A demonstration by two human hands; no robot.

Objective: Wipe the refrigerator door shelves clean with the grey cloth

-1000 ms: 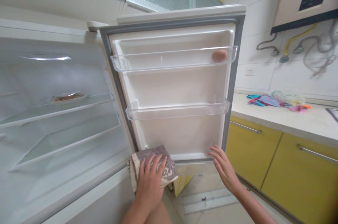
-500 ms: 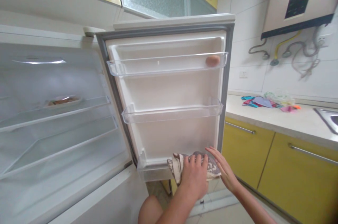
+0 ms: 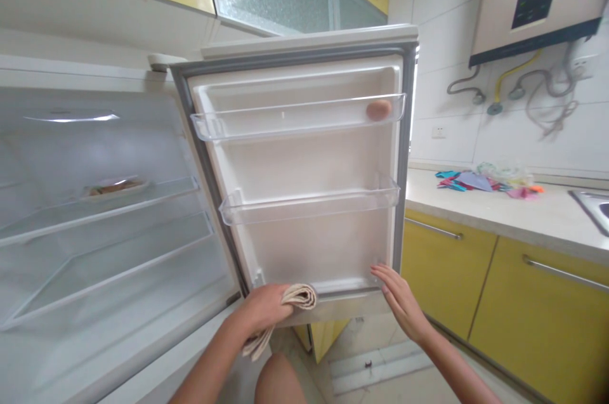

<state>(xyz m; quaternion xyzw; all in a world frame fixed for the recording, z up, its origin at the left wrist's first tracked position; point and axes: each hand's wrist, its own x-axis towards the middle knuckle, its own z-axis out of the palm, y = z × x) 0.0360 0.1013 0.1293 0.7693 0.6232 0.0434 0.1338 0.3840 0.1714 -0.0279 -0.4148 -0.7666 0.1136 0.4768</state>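
Note:
My left hand point(image 3: 265, 306) is closed around a folded cloth point(image 3: 299, 296), whose beige edge shows above the fingers while another part hangs below the wrist. It is at the left part of the lowest door bin point(image 3: 340, 309) of the open refrigerator door point(image 3: 309, 166). At the bin's right end, my right hand point(image 3: 401, 299) has its fingers stretched out against the inner corner of the door. The palm side of this hand is hidden. An egg point(image 3: 379, 110) lies at the right of the top clear bin point(image 3: 295, 120), above a middle bin point(image 3: 309, 206).
To the left, a covered tray of food point(image 3: 117, 187) sits on a glass fridge shelf point(image 3: 143, 201). On the right, a counter point(image 3: 476, 210) carries colourful cloths and plastic point(image 3: 476, 182) near a sink point(image 3: 594, 207). My knee point(image 3: 278, 382) is below the door.
My left hand has slid left with the cloth from the right part of the lowest bin to its left part. My right hand stays nearly in place.

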